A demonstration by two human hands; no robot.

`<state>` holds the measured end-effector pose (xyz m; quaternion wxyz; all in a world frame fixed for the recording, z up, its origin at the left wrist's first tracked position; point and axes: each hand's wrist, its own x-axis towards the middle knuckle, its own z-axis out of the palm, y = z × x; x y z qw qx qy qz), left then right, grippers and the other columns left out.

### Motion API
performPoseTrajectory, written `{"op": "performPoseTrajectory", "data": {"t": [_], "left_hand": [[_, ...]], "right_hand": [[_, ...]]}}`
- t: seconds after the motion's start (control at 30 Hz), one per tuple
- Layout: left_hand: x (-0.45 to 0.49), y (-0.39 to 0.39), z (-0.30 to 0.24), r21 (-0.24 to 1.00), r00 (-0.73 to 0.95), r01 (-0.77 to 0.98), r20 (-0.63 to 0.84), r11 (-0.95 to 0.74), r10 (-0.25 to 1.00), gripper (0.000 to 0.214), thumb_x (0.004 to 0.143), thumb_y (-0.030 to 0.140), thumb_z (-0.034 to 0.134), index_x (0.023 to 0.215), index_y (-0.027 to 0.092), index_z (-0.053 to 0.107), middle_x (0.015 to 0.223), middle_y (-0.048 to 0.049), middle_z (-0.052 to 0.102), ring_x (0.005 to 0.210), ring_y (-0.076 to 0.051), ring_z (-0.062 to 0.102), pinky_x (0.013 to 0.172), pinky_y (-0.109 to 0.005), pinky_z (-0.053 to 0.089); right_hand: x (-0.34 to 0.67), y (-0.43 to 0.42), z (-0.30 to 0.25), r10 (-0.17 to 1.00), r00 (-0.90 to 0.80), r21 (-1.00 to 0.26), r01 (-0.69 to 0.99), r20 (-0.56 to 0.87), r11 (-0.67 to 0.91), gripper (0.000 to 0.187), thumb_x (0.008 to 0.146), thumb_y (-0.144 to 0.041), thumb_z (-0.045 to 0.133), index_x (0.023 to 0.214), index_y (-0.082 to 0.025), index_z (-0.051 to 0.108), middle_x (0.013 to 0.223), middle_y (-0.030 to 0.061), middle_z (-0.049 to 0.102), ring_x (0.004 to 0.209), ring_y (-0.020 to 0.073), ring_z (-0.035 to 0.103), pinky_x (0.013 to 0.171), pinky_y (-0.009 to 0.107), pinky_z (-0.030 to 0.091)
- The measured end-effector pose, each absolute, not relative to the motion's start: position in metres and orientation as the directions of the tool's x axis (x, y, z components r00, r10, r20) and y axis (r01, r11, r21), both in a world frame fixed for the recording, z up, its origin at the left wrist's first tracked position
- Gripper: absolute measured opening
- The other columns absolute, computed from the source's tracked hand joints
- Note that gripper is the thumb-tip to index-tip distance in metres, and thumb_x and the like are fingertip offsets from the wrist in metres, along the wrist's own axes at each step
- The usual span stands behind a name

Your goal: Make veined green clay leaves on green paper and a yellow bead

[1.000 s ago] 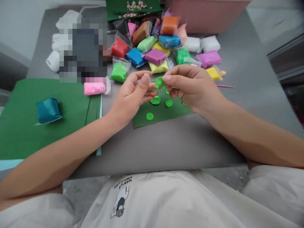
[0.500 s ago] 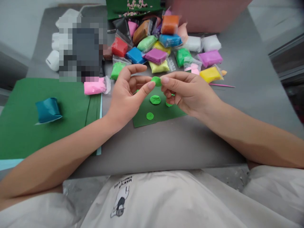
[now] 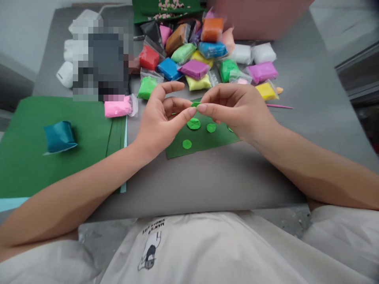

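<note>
Between both hands, above a dark green sheet point(image 3: 195, 149), is a small flat bright green clay disc point(image 3: 196, 104). My left hand point(image 3: 161, 120) pinches its left side between thumb and fingers, with the index finger raised off it. On the other side, my right hand point(image 3: 237, 108) grips the disc with thumb and index finger. Below them, on the sheet, lie a creased green clay disc point(image 3: 194, 124), a smaller one point(image 3: 211, 127) and another point(image 3: 187, 144) nearer the front. Part of a further green piece point(image 3: 230, 129) shows under my right hand.
Bagged clay in many colours is heaped behind my hands, including a purple pack point(image 3: 194, 69) and a green pack point(image 3: 147, 87). A pink stick point(image 3: 280, 106) lies at right. Large green sheets point(image 3: 26, 157) at left carry a teal packet point(image 3: 60, 137). A pink box point(image 3: 260, 19) stands behind.
My right hand has turned and its fingers have shifted at the disc, which now shows more edge-on. More of the small discs on the sheet is uncovered.
</note>
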<state>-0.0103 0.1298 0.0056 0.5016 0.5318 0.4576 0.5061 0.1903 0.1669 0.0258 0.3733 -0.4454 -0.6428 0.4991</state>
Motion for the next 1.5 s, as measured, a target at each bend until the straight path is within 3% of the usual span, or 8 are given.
{"op": "performPoseTrajectory", "data": {"t": [0.2, 0.33, 0.6, 0.77, 0.9, 1.07, 1.3, 1.5], "left_hand": [[-0.01, 0.131, 0.003, 0.996, 0.063, -0.039, 0.086, -0.084, 0.994, 0.057, 0.086, 0.055, 0.094, 0.125, 0.032, 0.06, 0.118, -0.0033, 0.082, 0.123, -0.028, 0.075, 0.103, -0.046, 0.062], [-0.009, 0.131, 0.002, 0.997, 0.09, -0.059, 0.062, -0.057, 0.994, 0.058, 0.087, 0.062, 0.09, 0.126, 0.031, 0.061, 0.108, -0.0015, 0.082, 0.112, -0.026, 0.078, 0.098, -0.043, 0.063], [-0.01, 0.131, 0.004, 0.994, 0.036, 0.002, 0.106, -0.106, 0.994, 0.05, 0.088, 0.049, 0.092, 0.124, 0.032, 0.062, 0.094, -0.0004, 0.08, 0.102, -0.027, 0.077, 0.09, -0.043, 0.061], [-0.009, 0.13, 0.006, 0.996, 0.058, -0.015, 0.091, -0.091, 0.994, 0.043, 0.089, 0.038, 0.089, 0.121, 0.032, 0.061, 0.093, 0.0014, 0.079, 0.097, -0.025, 0.076, 0.087, -0.042, 0.06], [-0.009, 0.129, 0.006, 0.998, 0.107, -0.012, 0.066, -0.065, 0.992, 0.051, 0.083, 0.04, 0.093, 0.122, 0.033, 0.06, 0.092, 0.001, 0.079, 0.097, -0.025, 0.078, 0.082, -0.041, 0.06], [-0.01, 0.129, 0.004, 0.998, 0.099, -0.007, 0.065, -0.065, 0.993, 0.042, 0.093, 0.048, 0.084, 0.125, 0.033, 0.061, 0.1, 0.0012, 0.082, 0.099, -0.023, 0.078, 0.087, -0.041, 0.063], [-0.01, 0.131, 0.003, 0.998, 0.118, -0.032, 0.063, -0.059, 0.991, 0.061, 0.079, 0.053, 0.099, 0.122, 0.032, 0.061, 0.096, 0.0024, 0.081, 0.099, -0.024, 0.079, 0.087, -0.04, 0.064], [-0.013, 0.134, 0.004, 0.996, 0.1, -0.036, 0.091, -0.087, 0.991, 0.058, 0.079, 0.053, 0.098, 0.12, 0.032, 0.062, 0.089, 0.0022, 0.077, 0.088, -0.023, 0.074, 0.084, -0.042, 0.061]], "right_hand": [[0.187, 0.168, 0.026, 0.958, -0.287, -0.993, 0.111, -0.005, 0.028, 0.045, 0.067, -0.059, 0.101, 0.076, -0.023, 0.075, 0.071, -0.0001, 0.063, 0.061, 0.0121, 0.048, 0.052, 0.029, 0.038], [0.186, 0.166, 0.024, 0.965, -0.26, -0.999, 0.011, -0.042, -0.041, 0.046, 0.064, -0.057, 0.104, 0.076, -0.024, 0.075, 0.071, -0.0015, 0.062, 0.059, 0.0102, 0.047, 0.049, 0.028, 0.039], [0.184, 0.163, 0.024, 0.964, -0.255, -0.997, 0.028, -0.08, -0.075, 0.048, 0.065, -0.059, 0.103, 0.085, -0.021, 0.082, 0.076, 0.0, 0.065, 0.06, 0.0096, 0.049, 0.05, 0.026, 0.04], [0.182, 0.164, 0.028, 0.967, -0.23, -0.992, -0.039, -0.107, -0.119, 0.057, 0.059, -0.07, 0.101, 0.073, -0.02, 0.079, 0.073, 0.001, 0.062, 0.063, 0.0101, 0.047, 0.048, 0.024, 0.036], [0.185, 0.165, 0.028, 0.946, -0.305, -0.994, 0.047, -0.111, -0.101, 0.039, 0.068, -0.052, 0.101, 0.077, -0.021, 0.079, 0.069, -0.0007, 0.061, 0.058, 0.01, 0.045, 0.049, 0.027, 0.035], [0.188, 0.167, 0.026, 0.95, -0.286, -0.991, 0.08, -0.127, -0.108, 0.019, 0.085, -0.032, 0.09, 0.08, -0.02, 0.077, 0.075, 0.0008, 0.065, 0.057, 0.0095, 0.047, 0.053, 0.029, 0.037], [0.185, 0.164, 0.025, 0.955, -0.273, -0.993, 0.046, -0.114, -0.105, 0.018, 0.082, -0.034, 0.093, 0.084, -0.021, 0.08, 0.076, 0.0006, 0.066, 0.061, 0.0108, 0.051, 0.052, 0.027, 0.038], [0.193, 0.173, 0.03, 0.918, -0.369, -0.989, 0.035, -0.145, -0.143, 0.019, 0.08, -0.029, 0.097, 0.091, -0.021, 0.084, 0.076, 0.0004, 0.069, 0.059, 0.0099, 0.049, 0.05, 0.028, 0.036]]}}
